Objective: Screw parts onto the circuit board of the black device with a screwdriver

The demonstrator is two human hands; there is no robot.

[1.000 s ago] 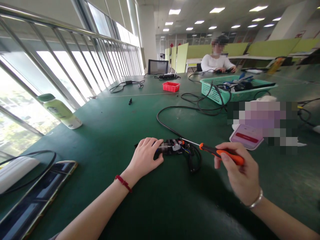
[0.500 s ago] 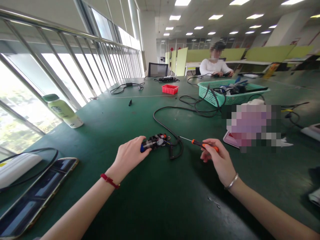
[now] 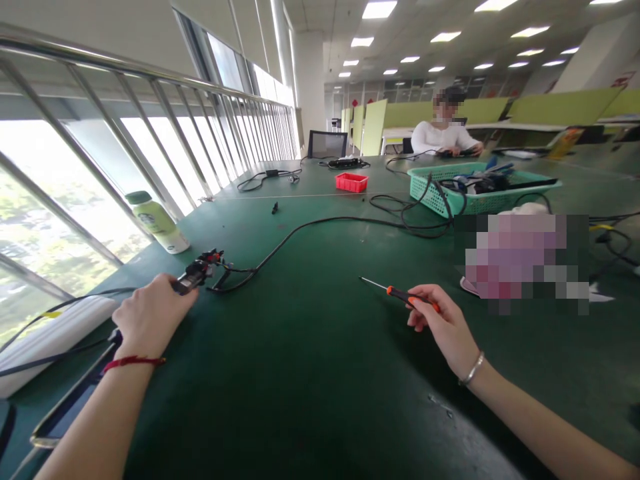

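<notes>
My left hand (image 3: 153, 313) is closed on one end of a dark device (image 3: 197, 272) with exposed parts and a bit of red at its far end. A black cable (image 3: 280, 245) runs from the device across the green table (image 3: 300, 373). On the right, my right hand (image 3: 440, 320) grips an orange and black screwdriver (image 3: 400, 294), its thin metal shaft pointing left, touching nothing that I can see.
A green bottle (image 3: 157, 223) stands by the railing, with a white case (image 3: 65, 333) and a phone (image 3: 75, 407) nearer. Farther off are a red tray (image 3: 351, 182), a teal basket (image 3: 440, 197) and a seated person (image 3: 443, 133). A blurred pink item (image 3: 520, 253) lies right.
My left hand has moved left with the device, drawing the cable along, and now partly covers the phone. The view has shifted slightly; my right hand keeps its hold on the screwdriver.
</notes>
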